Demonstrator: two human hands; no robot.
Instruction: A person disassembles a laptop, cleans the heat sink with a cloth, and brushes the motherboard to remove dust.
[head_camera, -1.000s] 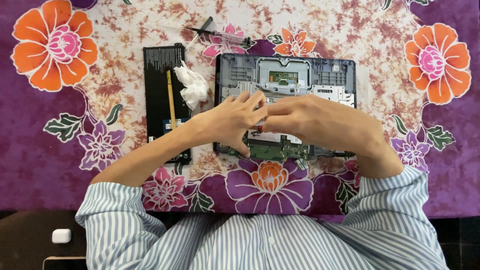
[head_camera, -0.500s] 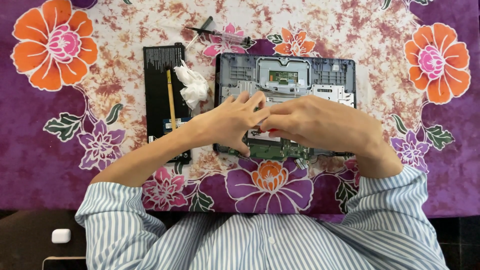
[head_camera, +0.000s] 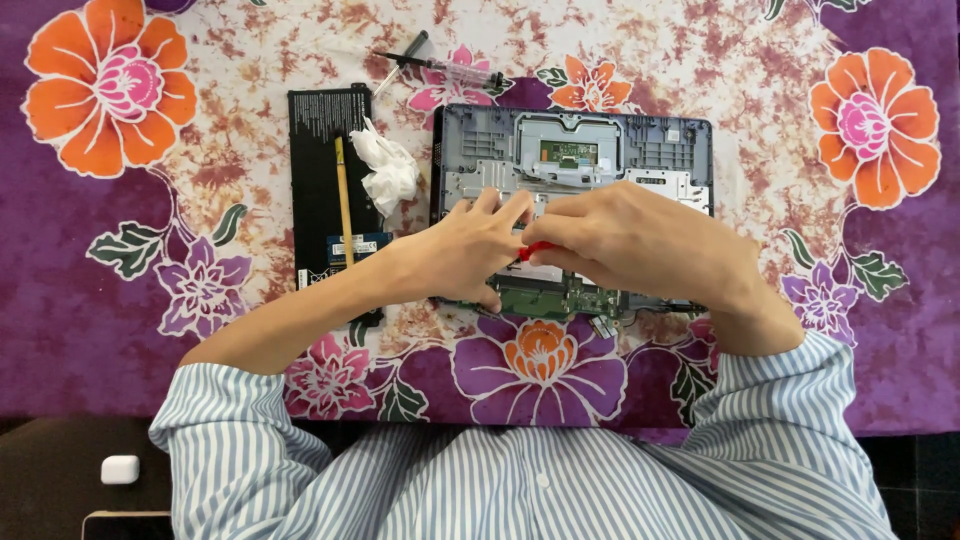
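Note:
An opened grey laptop base (head_camera: 600, 150) lies on the flowered cloth, its green circuit board (head_camera: 560, 297) showing at the near edge. Both hands meet over its middle. My right hand (head_camera: 640, 240) is closed around a small red-handled tool (head_camera: 532, 250), only a bit of red showing between the fingers. My left hand (head_camera: 470, 250) rests on the laptop base beside it, fingertips pinched together at the tool's tip. What lies under the fingers is hidden.
A black battery pack (head_camera: 325, 190) lies left of the laptop with a thin wooden-handled brush (head_camera: 344, 200) and a crumpled white tissue (head_camera: 388, 170) on it. A clear-handled screwdriver (head_camera: 450, 68) lies beyond. A small white case (head_camera: 120, 469) sits off the cloth at lower left.
The fingers of both hands have shifted slightly around the red tool; the hands stay over the same spot on the laptop.

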